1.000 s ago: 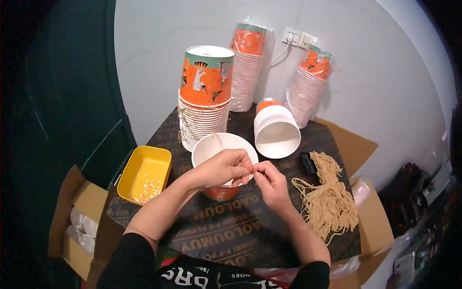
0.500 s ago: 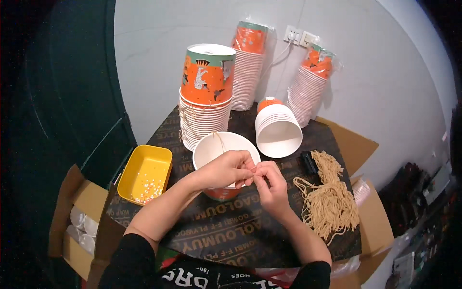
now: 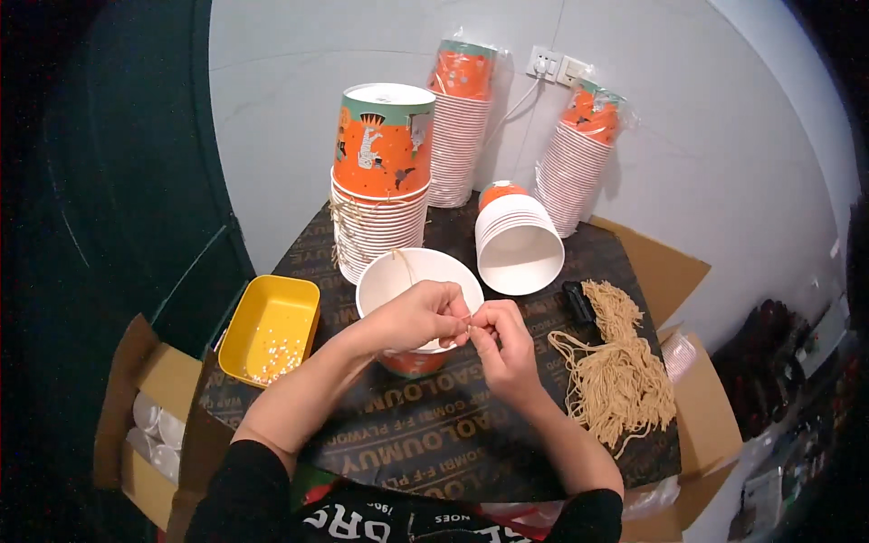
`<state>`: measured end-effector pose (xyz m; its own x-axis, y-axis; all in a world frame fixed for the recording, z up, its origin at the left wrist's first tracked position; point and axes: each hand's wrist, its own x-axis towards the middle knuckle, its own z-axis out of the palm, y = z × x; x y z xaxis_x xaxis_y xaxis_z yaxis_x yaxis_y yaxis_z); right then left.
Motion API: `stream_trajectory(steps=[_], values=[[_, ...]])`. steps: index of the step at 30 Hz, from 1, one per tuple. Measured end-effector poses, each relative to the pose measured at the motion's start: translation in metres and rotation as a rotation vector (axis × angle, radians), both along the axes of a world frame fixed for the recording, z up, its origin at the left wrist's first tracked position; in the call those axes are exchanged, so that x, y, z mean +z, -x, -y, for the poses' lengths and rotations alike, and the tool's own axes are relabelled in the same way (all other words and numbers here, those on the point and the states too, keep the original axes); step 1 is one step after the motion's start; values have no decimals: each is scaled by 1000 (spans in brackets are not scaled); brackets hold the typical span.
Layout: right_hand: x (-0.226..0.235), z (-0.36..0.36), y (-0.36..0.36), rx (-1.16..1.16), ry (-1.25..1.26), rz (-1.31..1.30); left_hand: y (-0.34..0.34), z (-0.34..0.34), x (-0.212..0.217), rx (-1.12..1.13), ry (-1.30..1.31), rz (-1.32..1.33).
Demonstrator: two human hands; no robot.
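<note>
An open paper bucket, white inside and orange outside, stands upright on the dark board in front of me. My left hand grips its near rim, fingers curled over the edge. My right hand meets it at the rim, fingertips pinched on a thin tan string whose far end shows inside the bucket. A loose bundle of tan strings lies to the right of my right hand.
A yellow tray with small white beads sits at the left. A tall stack of upturned buckets stands behind, a lying stack beside it, two wrapped stacks against the wall. A small black object lies by the strings. Cardboard boxes flank the board.
Both hands stay at the bucket's near rim; the fingers shift slightly while working the string. Nothing else has moved.
</note>
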<state>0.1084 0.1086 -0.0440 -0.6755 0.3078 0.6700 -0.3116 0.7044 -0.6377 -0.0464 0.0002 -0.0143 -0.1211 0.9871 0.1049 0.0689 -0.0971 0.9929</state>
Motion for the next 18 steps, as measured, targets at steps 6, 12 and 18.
stream_trajectory(steps=[6, 12, 18], values=[[-4, -4, 1, -24, -121, -45, -6, 0, 1, -12, 2, -13], [-2, 0, 1, -40, -106, -88, -2, 0, 0, 4, 17, 20], [-5, 0, 3, -32, -230, -145, 1, -1, -1, 50, 22, 34]])
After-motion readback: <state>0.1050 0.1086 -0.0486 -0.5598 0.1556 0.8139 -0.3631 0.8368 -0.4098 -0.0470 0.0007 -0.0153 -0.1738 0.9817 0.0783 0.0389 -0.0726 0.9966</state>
